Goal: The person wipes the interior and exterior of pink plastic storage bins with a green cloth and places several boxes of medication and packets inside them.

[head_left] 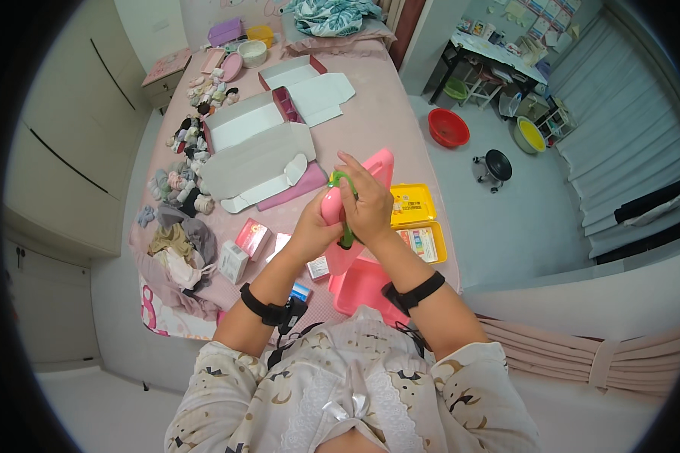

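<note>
Both of my hands meet above the near part of the bed, around a rounded pink object with green parts (332, 206) whose kind I cannot make out. My left hand (314, 228) grips its pink side from the left. On the right, my right hand (369, 205) has its fingers wrapped about the green part, which curves over the top and shows again below. Behind the right hand stands a flat pink lid (382, 167), tilted up. Beneath my forearms lies a pink plastic box (350, 293), partly hidden by my right arm.
A yellow case (439, 240) lies open to the right. Small cartons, including a pink one (253, 238) and a white one (233, 261), sit left. Large opened cardboard boxes (257, 155) and rolled socks (180, 181) cover the bed beyond. A red basin (448, 127) and stool (497, 164) stand on the floor.
</note>
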Demonstrator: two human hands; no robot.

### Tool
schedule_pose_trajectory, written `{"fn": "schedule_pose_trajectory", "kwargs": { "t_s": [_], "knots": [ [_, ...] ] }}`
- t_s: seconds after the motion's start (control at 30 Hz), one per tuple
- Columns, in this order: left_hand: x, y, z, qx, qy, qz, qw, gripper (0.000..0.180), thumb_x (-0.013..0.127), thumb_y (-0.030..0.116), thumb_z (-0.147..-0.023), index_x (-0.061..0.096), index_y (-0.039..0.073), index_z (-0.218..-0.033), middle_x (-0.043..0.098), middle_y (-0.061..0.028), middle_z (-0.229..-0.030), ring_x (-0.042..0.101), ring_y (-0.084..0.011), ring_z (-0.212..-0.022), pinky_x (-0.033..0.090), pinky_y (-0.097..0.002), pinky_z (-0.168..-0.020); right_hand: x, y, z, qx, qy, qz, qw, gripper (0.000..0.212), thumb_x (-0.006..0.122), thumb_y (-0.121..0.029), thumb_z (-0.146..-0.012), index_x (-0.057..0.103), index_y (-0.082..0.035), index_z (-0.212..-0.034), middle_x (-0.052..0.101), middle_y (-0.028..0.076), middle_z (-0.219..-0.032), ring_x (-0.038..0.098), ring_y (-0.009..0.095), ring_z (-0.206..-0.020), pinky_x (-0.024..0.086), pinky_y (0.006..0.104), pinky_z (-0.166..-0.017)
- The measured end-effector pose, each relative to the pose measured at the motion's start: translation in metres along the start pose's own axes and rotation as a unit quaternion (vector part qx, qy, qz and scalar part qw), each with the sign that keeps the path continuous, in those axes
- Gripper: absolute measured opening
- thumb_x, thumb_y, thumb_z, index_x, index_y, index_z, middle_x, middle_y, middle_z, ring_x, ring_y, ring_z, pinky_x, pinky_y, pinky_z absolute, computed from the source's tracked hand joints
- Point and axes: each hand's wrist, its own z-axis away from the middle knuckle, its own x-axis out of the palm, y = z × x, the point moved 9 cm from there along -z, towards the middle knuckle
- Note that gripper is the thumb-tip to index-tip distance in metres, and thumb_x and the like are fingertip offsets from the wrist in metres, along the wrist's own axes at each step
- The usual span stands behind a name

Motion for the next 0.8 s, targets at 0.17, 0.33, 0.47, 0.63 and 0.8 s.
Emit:
{"fn": "schedule_pose_trajectory", "kwargs": {
  "t_s": [0.17, 0.33, 0.47, 0.63, 0.8],
  "knots": [
    [-0.002, 0.011, 0.007, 0.048, 0.006, 0.036, 0.998, 0.063, 0.054, -0.009, -0.071, 0.041, 0.0, -0.131, 0.055, -0.0045, -0.116, 0.051, -0.0136, -0.111, 0.041, -0.0302, -0.097, -0.027, 0.045, -0.011, 0.049, 0.03, 0.149, 0.987, 0.02, 0.052, -0.024, -0.09, 0.063, -0.011, -0.101, 0.064, 0.008, -0.111, 0.064, 0.03, -0.083, 0.052, 0.0372, -0.069],
    [-0.009, -0.003, 0.009, 0.024, -0.007, 0.037, 0.999, 0.071, 0.064, -0.006, -0.07, 0.036, 0.003, -0.134, 0.051, -0.0053, -0.123, 0.049, -0.0163, -0.117, 0.038, -0.0333, -0.101, -0.041, 0.051, -0.021, 0.029, 0.056, 0.151, 0.986, 0.015, 0.055, -0.023, -0.088, 0.063, -0.012, -0.095, 0.064, 0.006, -0.103, 0.063, 0.03, -0.077, 0.052, 0.0388, -0.065],
    [-0.003, 0.009, 0.008, -0.025, -0.118, 0.093, 0.988, 0.075, 0.07, -0.001, -0.068, 0.035, 0.004, -0.134, 0.052, -0.0048, -0.122, 0.048, -0.0153, -0.116, 0.037, -0.0324, -0.101, -0.039, 0.021, -0.022, -0.049, 0.005, 0.115, 0.992, 0.013, 0.059, -0.021, -0.084, 0.063, -0.011, -0.092, 0.063, 0.006, -0.092, 0.062, 0.028, -0.073, 0.051, 0.0373, -0.062],
    [0.009, -0.005, -0.003, -0.055, -0.098, -0.201, 0.973, 0.059, 0.071, 0.004, -0.071, 0.044, 0.003, -0.123, 0.055, -0.0082, -0.114, 0.051, -0.0158, -0.103, 0.042, -0.0329, -0.091, -0.003, -0.033, 0.006, -0.236, -0.054, 0.143, 0.96, 0.016, 0.063, -0.018, -0.075, 0.062, -0.012, -0.09, 0.061, 0.004, -0.087, 0.059, 0.023, -0.064, 0.047, 0.0351, -0.054],
    [0.004, 0.001, -0.004, 0.02, -0.008, -0.259, 0.966, 0.032, 0.062, 0.001, -0.076, 0.057, 0.001, -0.108, 0.063, -0.0084, -0.097, 0.058, -0.0168, -0.092, 0.047, -0.0325, -0.077, -0.005, -0.059, 0.012, -0.264, -0.017, 0.143, 0.954, 0.021, 0.064, -0.019, -0.073, 0.062, -0.013, -0.093, 0.061, 0.001, -0.094, 0.059, 0.02, -0.065, 0.047, 0.033, -0.054]
  ]
}}
